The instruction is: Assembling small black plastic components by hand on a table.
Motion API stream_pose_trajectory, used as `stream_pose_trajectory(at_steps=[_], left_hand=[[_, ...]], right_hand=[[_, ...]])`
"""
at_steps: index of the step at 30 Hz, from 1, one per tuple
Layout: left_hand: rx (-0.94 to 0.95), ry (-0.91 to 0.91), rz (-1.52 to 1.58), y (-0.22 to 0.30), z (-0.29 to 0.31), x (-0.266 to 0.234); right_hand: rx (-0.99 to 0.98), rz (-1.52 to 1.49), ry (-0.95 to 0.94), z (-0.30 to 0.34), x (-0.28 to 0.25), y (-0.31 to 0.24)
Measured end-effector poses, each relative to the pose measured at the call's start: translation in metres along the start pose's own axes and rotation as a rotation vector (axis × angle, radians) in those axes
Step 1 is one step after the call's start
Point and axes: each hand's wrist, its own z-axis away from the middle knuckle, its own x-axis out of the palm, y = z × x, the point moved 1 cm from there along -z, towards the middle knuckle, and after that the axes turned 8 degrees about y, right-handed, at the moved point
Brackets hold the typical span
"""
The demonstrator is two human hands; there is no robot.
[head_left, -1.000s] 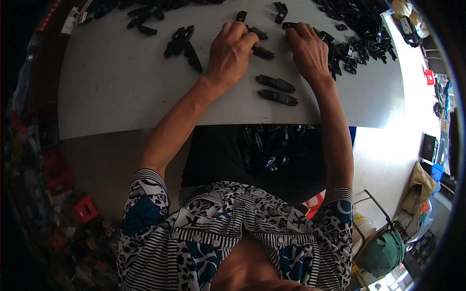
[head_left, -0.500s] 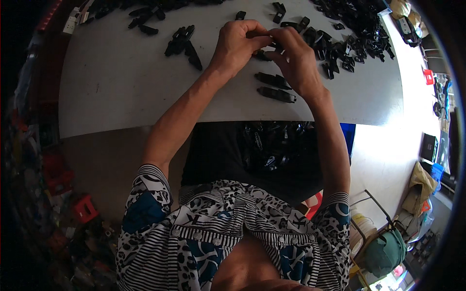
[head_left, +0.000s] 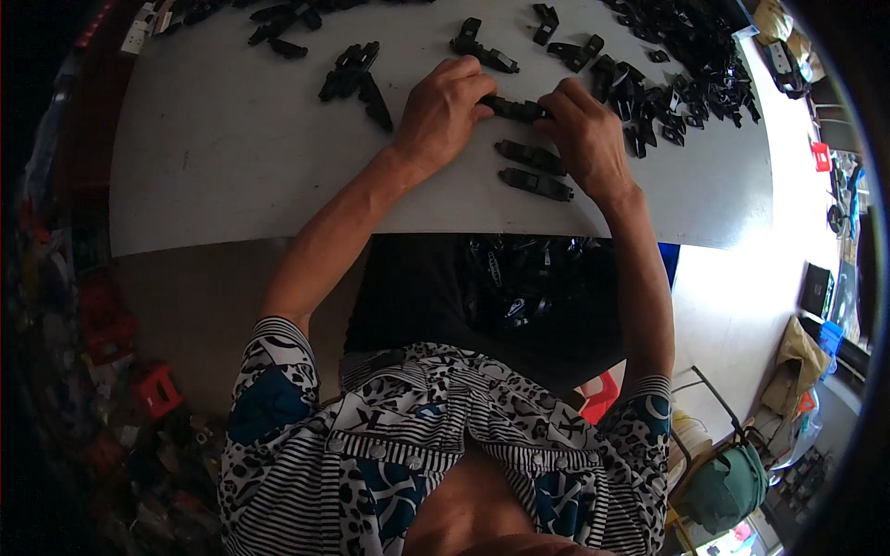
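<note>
Between my two hands lies a long black plastic part [head_left: 515, 108], level and just at the table surface. The fingers of my left hand [head_left: 443, 109] pinch its left end, and those of my right hand [head_left: 586, 132] grip its right end. Two similar black parts, an upper one [head_left: 530, 157] and a lower one [head_left: 536, 183], lie side by side nearer the table's front edge, left of my right wrist. Beyond my hands rests another pair of joined-looking black pieces [head_left: 484, 51]. Whether my fingers press or lift the held part I cannot tell.
A large pile of small black parts [head_left: 705, 65] covers the table's right back. A small cluster [head_left: 352, 74] lies left of my left hand, more at the back left. The pale table [head_left: 232, 176] ends before my lap, where shiny black pieces [head_left: 528, 278] sit in shadow.
My hands have moved apart from each other and slightly nearer. The black part, mostly hidden between my fingers before, now shows stretched between them.
</note>
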Motion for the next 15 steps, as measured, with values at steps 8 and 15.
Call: stream_pose_trajectory(at_steps=[8,15], left_hand=[[0.088,-0.014,0.058,0.003,-0.003,0.004],[-0.025,-0.247,0.142,0.013,-0.009,-0.005]], right_hand=[[-0.010,-0.109,-0.091,-0.003,-0.003,0.000],[-0.008,-0.120,-0.122,-0.017,0.002,0.018]])
